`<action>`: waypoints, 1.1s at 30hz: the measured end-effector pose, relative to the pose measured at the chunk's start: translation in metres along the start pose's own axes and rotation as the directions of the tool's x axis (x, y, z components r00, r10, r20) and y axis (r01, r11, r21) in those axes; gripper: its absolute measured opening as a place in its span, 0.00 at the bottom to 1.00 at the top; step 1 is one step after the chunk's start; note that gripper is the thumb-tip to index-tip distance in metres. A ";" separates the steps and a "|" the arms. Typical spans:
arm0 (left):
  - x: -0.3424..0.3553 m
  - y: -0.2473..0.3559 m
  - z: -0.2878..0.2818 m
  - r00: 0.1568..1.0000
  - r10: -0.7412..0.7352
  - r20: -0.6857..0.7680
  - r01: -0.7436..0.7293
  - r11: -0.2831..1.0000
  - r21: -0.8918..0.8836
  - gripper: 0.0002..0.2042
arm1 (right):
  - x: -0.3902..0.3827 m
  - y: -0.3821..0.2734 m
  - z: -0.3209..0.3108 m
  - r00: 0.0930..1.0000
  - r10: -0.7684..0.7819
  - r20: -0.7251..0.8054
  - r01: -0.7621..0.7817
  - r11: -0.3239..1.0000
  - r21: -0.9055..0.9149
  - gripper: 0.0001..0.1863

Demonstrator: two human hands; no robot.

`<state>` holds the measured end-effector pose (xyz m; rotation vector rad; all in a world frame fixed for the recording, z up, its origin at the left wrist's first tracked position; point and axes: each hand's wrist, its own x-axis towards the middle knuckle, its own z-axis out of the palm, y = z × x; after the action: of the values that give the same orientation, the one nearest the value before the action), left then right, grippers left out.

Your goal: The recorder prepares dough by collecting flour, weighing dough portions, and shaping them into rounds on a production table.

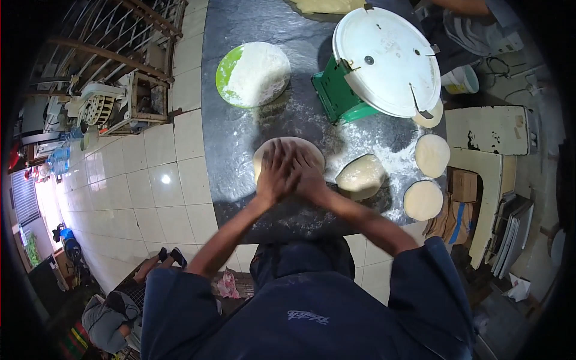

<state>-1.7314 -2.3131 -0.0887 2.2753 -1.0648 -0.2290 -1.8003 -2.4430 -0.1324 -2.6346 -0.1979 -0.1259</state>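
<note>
Both hands press on a round pale dough (260, 159) near the front of the dark, floured counter (240, 216). My left hand (277, 174) lies on it with fingers extended; my right hand (305, 174) is beside it, its fingers meeting the left's. Right of them sits a rougher dough lump (360, 177), and along the right edge are dough rounds (432, 156) (423, 200). A green plate (227, 72) heaped with white flour stands at the back left. A green scale (330, 96) with a white round top (387, 60) stands at the back right.
Pale dough (324, 5) lies at the far edge, near another person's arm (459, 6). A metal rack (120, 54) stands left across the tiled floor (144, 192). Cabinets (480, 132) and cardboard (465, 186) are right. A seated person (111, 318) is behind me at lower left.
</note>
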 end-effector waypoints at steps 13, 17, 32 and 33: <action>-0.009 -0.016 0.023 0.984 -0.158 0.081 0.146 0.980 0.133 0.31 | -0.007 -0.022 -0.033 0.989 0.122 -0.085 -0.123 0.992 -0.013 0.34; -0.008 -0.027 0.022 0.992 -0.045 0.119 0.020 0.979 0.203 0.28 | 0.000 -0.027 -0.031 0.977 0.154 -0.149 -0.168 0.982 -0.091 0.31; -0.064 -0.006 0.007 0.714 -0.410 -0.567 0.459 0.886 -0.063 0.24 | -0.024 -0.021 -0.036 0.714 0.671 -0.200 -0.602 0.734 0.313 0.37; -0.068 -0.019 0.011 0.718 -0.402 -0.568 0.454 0.889 -0.056 0.24 | -0.012 -0.017 -0.039 0.534 0.844 0.044 -0.796 0.485 0.363 0.38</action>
<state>-1.7684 -2.2580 -0.1153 2.4096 -0.2276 0.3150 -1.8170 -2.4483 -0.0920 -2.0659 1.0298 0.0571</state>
